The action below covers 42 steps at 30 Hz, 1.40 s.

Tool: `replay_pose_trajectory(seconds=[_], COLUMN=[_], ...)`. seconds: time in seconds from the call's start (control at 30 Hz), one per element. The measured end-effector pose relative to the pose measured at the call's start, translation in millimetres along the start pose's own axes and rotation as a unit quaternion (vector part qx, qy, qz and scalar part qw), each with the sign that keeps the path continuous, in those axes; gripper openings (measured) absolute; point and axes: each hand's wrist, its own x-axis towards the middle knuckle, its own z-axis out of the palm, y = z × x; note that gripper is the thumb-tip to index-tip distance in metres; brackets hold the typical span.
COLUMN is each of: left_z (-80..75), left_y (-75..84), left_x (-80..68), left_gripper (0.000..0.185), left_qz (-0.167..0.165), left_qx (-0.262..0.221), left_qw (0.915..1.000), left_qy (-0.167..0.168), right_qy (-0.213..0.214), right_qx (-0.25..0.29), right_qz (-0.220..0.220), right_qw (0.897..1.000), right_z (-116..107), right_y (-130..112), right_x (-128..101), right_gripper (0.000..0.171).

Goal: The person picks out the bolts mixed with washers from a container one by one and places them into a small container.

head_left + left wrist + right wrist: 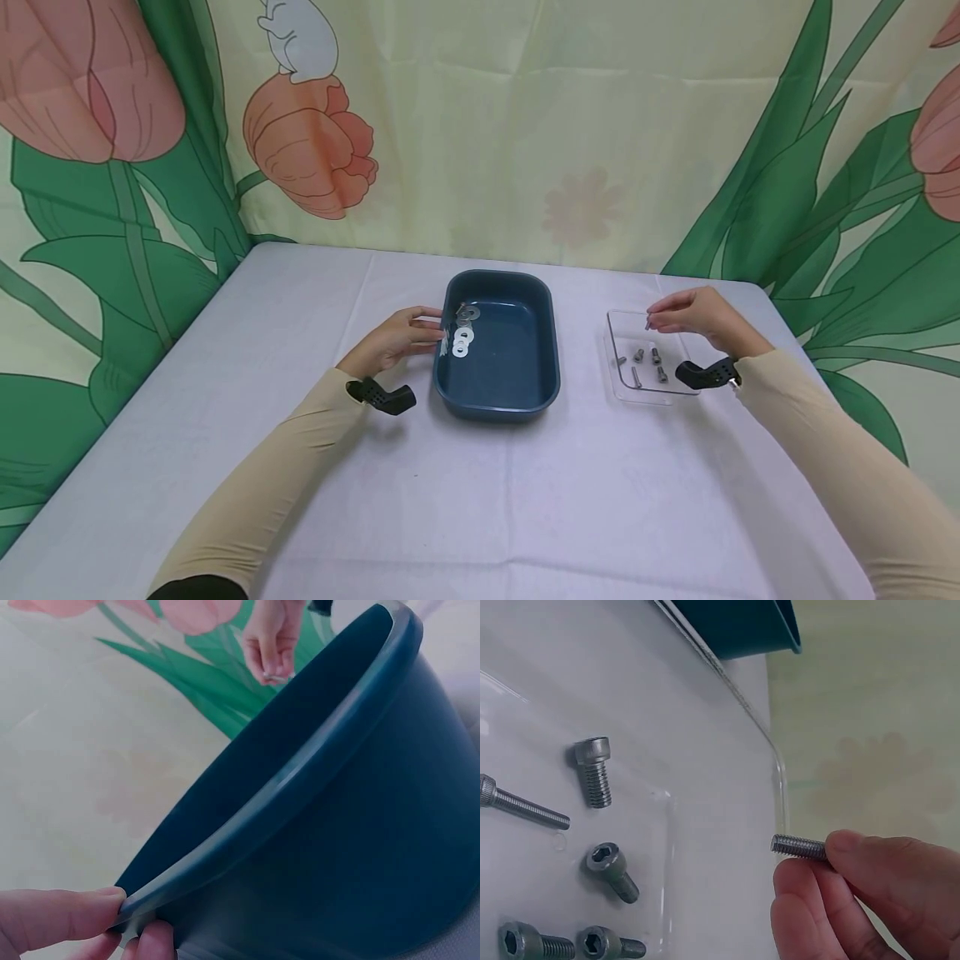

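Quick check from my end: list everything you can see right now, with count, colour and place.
blue tub: one, dark blue, table centre.
washers: several, silver, inside the tub at its left wall.
clear tray: one, transparent, right of the tub.
loose bolts: five, grey steel, lying in the tray.
held bolt: one, grey steel, above the tray.
table: one, white cloth.
backdrop: one, tulip print.
left hand: grip on the tub's left rim.
right hand: pinches the held bolt.

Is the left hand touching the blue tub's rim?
Touching. Left wrist view shows the left hand's fingers pinching the blue tub's rim, no gap.
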Motion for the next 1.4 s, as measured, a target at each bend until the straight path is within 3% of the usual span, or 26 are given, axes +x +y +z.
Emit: replay_pose_trajectory(seconds=[0.5, 1.4], left_z=[-0.5, -1.3], left_y=[-0.6, -0.9], left_x=[0.1, 0.1], left_gripper=[0.052, 0.052], left_qz=[0.002, 0.002], left_qx=[-0.003, -0.008], left_qw=[1.0, 1.0], left_qy=[-0.002, 0.0], right_qy=[0.001, 0.013], right_qx=[0.022, 0.003], right_qz=[0.016, 0.017], right_qw=[1.0, 1.0], right_z=[10.1, 9.0], right_y=[5.2, 7.2], right_x=[5.4, 2.9], right_gripper=[0.044, 0.048])
